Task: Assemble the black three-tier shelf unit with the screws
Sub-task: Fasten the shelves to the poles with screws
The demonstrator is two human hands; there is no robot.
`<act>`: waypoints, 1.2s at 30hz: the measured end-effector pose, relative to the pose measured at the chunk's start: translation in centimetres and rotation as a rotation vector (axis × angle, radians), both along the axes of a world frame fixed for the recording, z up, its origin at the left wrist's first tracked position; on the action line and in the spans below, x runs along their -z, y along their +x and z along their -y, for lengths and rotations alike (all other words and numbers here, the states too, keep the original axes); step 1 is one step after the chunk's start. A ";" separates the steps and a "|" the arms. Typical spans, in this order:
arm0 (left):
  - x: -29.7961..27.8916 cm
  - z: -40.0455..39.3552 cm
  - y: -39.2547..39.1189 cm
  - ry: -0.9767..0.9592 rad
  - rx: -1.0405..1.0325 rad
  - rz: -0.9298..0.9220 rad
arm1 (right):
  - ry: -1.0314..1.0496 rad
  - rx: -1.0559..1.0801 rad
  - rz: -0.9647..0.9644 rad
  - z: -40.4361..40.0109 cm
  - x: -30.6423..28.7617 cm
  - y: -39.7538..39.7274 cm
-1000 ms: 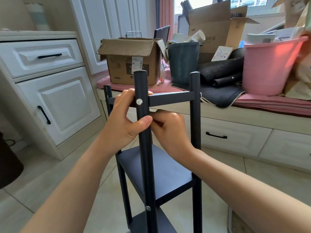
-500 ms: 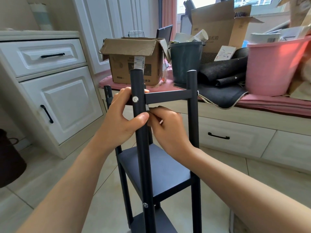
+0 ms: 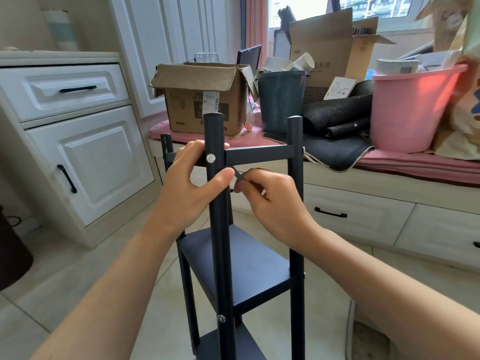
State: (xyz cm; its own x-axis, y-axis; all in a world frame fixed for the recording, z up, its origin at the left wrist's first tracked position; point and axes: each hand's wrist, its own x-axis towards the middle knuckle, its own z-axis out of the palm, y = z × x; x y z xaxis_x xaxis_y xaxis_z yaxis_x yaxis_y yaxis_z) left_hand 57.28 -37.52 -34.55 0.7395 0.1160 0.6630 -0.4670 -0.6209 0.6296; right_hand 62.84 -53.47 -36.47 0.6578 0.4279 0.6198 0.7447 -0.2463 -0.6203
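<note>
The black shelf unit (image 3: 241, 266) stands upright on the tiled floor in front of me, with its middle and bottom boards in place. My left hand (image 3: 192, 188) grips the near left post just under the top rail, beside a silver screw head (image 3: 210, 158); a second screw (image 3: 221, 318) shows lower on that post. My right hand (image 3: 270, 201) pinches a small dark tool (image 3: 238, 174), held under the top rail to the right of the post. The tool's tip is hidden behind my left thumb.
A white cabinet (image 3: 78, 141) stands at the left. Behind the shelf runs a low bench with drawers (image 3: 363, 219), piled with a cardboard box (image 3: 205, 100), a dark bin (image 3: 281, 100), rolled mats and a pink tub (image 3: 413, 107). Floor tiles lie on both sides.
My right hand has drawn back to the right from the post, and the small dark tool now shows between its fingers. My left hand keeps its grip on the post.
</note>
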 end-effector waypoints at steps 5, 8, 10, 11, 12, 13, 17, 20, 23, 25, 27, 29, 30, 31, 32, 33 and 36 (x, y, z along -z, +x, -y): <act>0.0 -0.1 0.3 0.033 -0.012 -0.007 | -0.015 0.013 0.047 0.7 -0.8 0.1; 0.0 0.0 0.4 0.032 -0.004 -0.004 | -0.028 0.024 0.060 0.8 -1.0 0.2; -0.1 -0.1 0.5 0.038 -0.003 -0.006 | -0.033 0.027 0.053 0.7 -1.0 0.1; -0.1 -0.1 0.5 0.041 -0.003 -0.008 | -0.028 0.026 0.044 0.6 -0.9 0.0; -0.1 -0.2 0.5 0.039 -0.004 -0.009 | -0.021 0.024 0.034 0.5 -0.9 0.0; -0.1 -0.2 0.5 0.035 -0.006 -0.010 | -0.014 0.023 0.025 0.4 -0.8 -0.1; -0.1 -0.2 0.5 0.015 -0.011 -0.002 | 0.002 0.024 0.020 0.1 -0.7 -0.3; -0.2 -0.2 0.4 0.006 -0.006 -0.007 | 0.015 0.029 0.049 -0.3 -0.4 -0.4; -0.2 -0.3 0.3 0.005 -0.009 -0.017 | 0.036 0.035 0.080 -0.9 -0.1 -0.5; -0.2 -0.3 0.3 0.005 -0.006 -0.024 | 0.052 0.042 0.111 -1.1 0.1 -0.6; -0.2 -0.2 0.3 -0.001 0.002 -0.027 | 0.074 0.051 0.143 -1.5 0.2 -0.7; -0.3 -0.2 0.3 -0.011 0.012 -0.025 | 0.096 0.061 0.156 -1.8 0.4 -0.6; -0.4 -0.2 0.2 -0.016 0.017 -0.024 | 0.105 0.066 0.157 -2.1 0.5 -0.6; -0.4 -0.2 0.2 -0.021 0.020 -0.023 | 0.114 0.072 0.160 -2.3 0.5 -0.5; -0.4 -0.3 0.2 -0.026 0.022 -0.023 | 0.122 0.078 0.166 -2.5 0.6 -0.5; -0.4 -0.3 0.3 -0.031 0.024 -0.023 | 0.135 0.083 0.176 -2.7 0.7 -0.4; -0.3 -0.6 0.3 -0.038 0.026 -0.016 | 0.183 0.087 0.203 -3.5 1.0 -0.2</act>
State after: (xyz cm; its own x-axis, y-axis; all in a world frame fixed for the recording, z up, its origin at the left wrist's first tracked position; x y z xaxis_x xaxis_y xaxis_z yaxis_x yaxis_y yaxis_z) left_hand 57.60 -36.93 -34.23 0.7533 0.1217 0.6463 -0.4719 -0.5845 0.6601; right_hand 62.61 -50.00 -37.43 0.5417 0.2445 0.8043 0.8392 -0.2127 -0.5005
